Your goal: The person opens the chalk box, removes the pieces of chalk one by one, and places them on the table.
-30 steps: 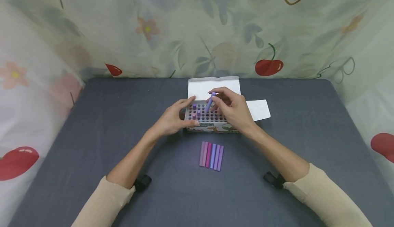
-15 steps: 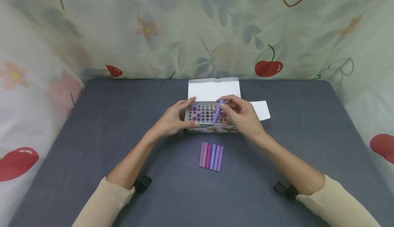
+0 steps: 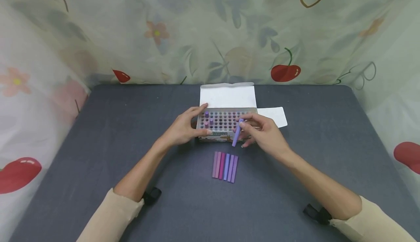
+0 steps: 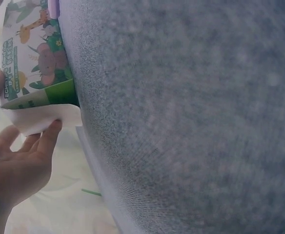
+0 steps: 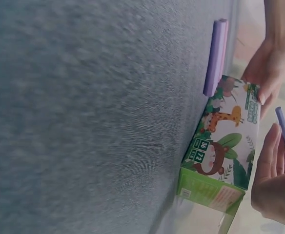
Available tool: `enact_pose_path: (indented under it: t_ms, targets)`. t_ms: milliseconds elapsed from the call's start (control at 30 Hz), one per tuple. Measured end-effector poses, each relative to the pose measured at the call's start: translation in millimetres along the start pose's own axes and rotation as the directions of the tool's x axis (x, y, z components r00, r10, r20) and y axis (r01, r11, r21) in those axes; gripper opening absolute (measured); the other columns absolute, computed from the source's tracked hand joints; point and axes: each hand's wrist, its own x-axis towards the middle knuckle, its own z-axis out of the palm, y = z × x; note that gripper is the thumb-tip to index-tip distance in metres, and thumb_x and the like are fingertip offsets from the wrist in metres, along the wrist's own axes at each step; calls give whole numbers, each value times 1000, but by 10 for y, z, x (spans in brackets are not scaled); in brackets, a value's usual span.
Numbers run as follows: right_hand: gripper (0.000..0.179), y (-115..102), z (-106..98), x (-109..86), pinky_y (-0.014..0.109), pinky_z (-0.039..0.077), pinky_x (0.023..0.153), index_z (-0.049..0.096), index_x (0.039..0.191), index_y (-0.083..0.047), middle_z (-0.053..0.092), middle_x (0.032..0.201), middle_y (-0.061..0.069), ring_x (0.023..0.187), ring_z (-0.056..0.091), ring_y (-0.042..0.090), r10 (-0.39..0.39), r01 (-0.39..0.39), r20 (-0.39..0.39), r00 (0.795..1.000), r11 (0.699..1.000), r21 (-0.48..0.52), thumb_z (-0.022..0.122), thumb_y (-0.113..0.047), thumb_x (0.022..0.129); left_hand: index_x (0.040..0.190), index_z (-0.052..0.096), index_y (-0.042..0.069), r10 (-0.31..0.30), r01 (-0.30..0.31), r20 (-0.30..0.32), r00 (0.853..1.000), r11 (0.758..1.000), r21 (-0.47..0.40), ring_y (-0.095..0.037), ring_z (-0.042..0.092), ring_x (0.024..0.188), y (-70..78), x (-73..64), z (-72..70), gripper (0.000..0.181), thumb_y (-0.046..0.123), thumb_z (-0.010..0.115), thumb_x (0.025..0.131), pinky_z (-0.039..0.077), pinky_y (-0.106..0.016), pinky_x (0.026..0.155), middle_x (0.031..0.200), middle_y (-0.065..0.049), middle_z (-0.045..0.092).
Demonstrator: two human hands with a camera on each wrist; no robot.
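My left hand (image 3: 182, 127) grips the left end of a cardboard box (image 3: 218, 137), with the thumb at its front edge and the fingers toward the back. Inside the box is a grid of holes (image 3: 226, 120), and several purple and pink chalk sticks (image 3: 211, 121) stand in holes at its left side. My right hand (image 3: 267, 136) pinches a light purple chalk stick (image 3: 237, 135) by its upper end, tilted over the box's front edge. In front of the box lies a row of pink, magenta and purple chalk sticks (image 3: 226, 167), side by side.
The box's white lid (image 3: 228, 95) is folded back and a white side flap (image 3: 275, 117) sticks out to the right. A dark grey cloth (image 3: 131, 110) covers the table. Patterned curtains (image 3: 210, 30) hang behind and at both sides.
My right hand has moved right and toward me with the chalk stick, from over the holes to the box's front edge. My left hand has stayed on the box.
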Motion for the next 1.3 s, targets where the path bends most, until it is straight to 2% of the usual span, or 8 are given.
enact_pose_path:
  t_ms: [233, 367, 633, 867, 1300]
  targets:
    - [33, 69, -28, -118, 45, 60, 66, 60, 125, 4, 69, 103, 21, 83, 71, 32, 101, -101, 40, 994, 995, 7, 64, -17, 99, 158, 29, 24, 7, -7, -3, 1000, 1000, 8, -25, 54, 120, -8, 5, 6, 89, 26, 81, 86, 51, -43, 97, 150, -11, 38]
    - [34, 130, -39, -186, 44, 60, 66, 61, 126, 1, 70, 101, 18, 83, 71, 35, 148, -148, 52, 988, 989, -14, 66, -19, 98, 158, 29, 25, 3, -3, -4, 1000, 1000, 4, -24, 56, 117, -19, 7, 8, 89, 25, 81, 86, 51, -41, 96, 150, -10, 39]
    - [35, 281, -34, -272, 47, 60, 66, 62, 124, 4, 71, 99, 17, 79, 72, 30, 201, -203, 64, 978, 979, 26, 68, -15, 96, 158, 29, 25, -1, 1, -4, 1000, 1000, 0, -24, 58, 114, -12, 8, 5, 89, 24, 81, 86, 52, -41, 94, 148, -10, 40]
    - [35, 425, -14, -335, 44, 60, 68, 58, 125, 7, 71, 95, 18, 79, 72, 28, 251, -257, 81, 965, 964, 65, 67, -10, 96, 158, 29, 25, -6, 6, -4, 1000, 1000, 3, -25, 56, 117, -9, 7, 11, 89, 25, 81, 86, 51, -42, 96, 149, -10, 39]
    - [30, 498, 39, -400, 41, 60, 69, 63, 116, 11, 72, 94, 20, 77, 73, 28, 329, -334, 83, 941, 940, 68, 69, -6, 93, 159, 27, 24, 5, -5, -1, 1000, 1000, 22, -25, 52, 122, -18, 13, 10, 89, 26, 80, 87, 48, -43, 101, 151, -11, 37]
